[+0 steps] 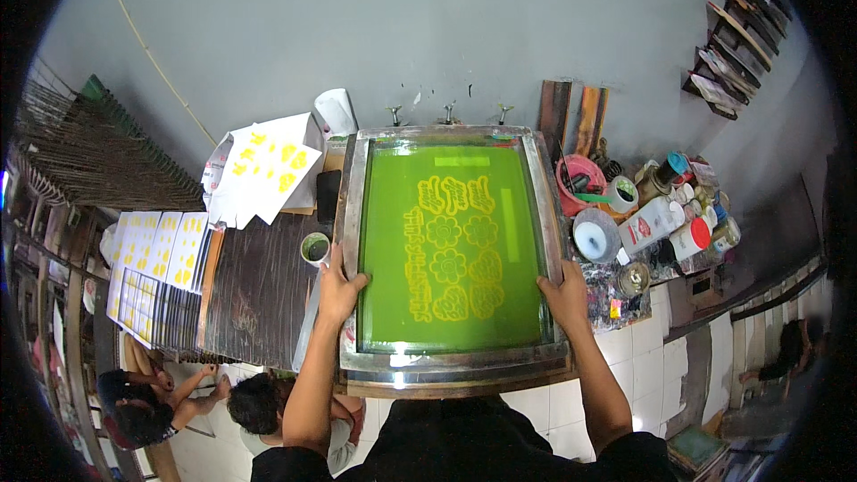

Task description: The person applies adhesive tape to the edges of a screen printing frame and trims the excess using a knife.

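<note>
A screen printing frame (354,214) lies in front of me, its metal bars around a green mesh (388,241). Yellow flower shapes and lettering show on the mesh. My left hand (339,293) grips the frame's left bar, thumb on top and pointing inward. On the opposite bar, my right hand (566,296) holds in the same way. The undersides of both hands are hidden by the frame. Metal clamps (449,113) stand along the frame's far edge. A white cup (315,248) with dark green contents sits just beyond my left hand.
Printed sheets (268,165) and a dark phone (328,196) lie at the left, near a rack of prints (156,259). Right of the frame crowd a pink basin (580,180), a white bowl (595,236) and several bottles and jars. Two people (259,406) sit low at the left.
</note>
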`<state>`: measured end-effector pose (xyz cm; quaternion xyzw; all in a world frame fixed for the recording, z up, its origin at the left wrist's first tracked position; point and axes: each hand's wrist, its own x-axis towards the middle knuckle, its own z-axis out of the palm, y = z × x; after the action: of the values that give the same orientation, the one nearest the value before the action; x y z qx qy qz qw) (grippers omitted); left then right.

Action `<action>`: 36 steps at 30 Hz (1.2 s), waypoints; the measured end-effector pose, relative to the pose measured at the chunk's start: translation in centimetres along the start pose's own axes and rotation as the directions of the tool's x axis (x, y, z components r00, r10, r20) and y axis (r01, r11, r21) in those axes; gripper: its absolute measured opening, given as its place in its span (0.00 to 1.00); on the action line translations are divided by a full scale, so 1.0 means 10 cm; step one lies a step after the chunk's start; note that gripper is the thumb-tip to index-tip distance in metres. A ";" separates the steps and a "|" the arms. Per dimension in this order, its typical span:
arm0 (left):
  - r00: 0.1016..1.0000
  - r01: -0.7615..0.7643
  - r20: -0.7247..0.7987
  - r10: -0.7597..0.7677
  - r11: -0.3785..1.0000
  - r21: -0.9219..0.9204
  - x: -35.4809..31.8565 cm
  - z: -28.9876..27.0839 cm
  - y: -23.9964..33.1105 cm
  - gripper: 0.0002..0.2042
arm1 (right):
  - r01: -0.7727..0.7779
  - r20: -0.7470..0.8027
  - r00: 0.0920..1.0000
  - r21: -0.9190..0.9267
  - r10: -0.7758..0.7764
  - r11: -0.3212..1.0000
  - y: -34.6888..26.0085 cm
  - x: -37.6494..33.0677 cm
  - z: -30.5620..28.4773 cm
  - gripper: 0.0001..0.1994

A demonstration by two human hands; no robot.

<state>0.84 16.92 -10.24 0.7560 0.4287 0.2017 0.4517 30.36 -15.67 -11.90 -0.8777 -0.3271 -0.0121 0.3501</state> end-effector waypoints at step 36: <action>0.974 -0.171 -0.207 0.097 0.911 -0.376 1.03 0.08 -0.26 0.33 | -0.541 0.415 0.841 0.622 0.348 0.566 -0.18 4.29 1.23 0.44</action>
<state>5.84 25.69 -13.73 0.6563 0.3664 0.3826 0.5373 60.51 17.22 -9.40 -0.7166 -0.1119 0.3145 0.6125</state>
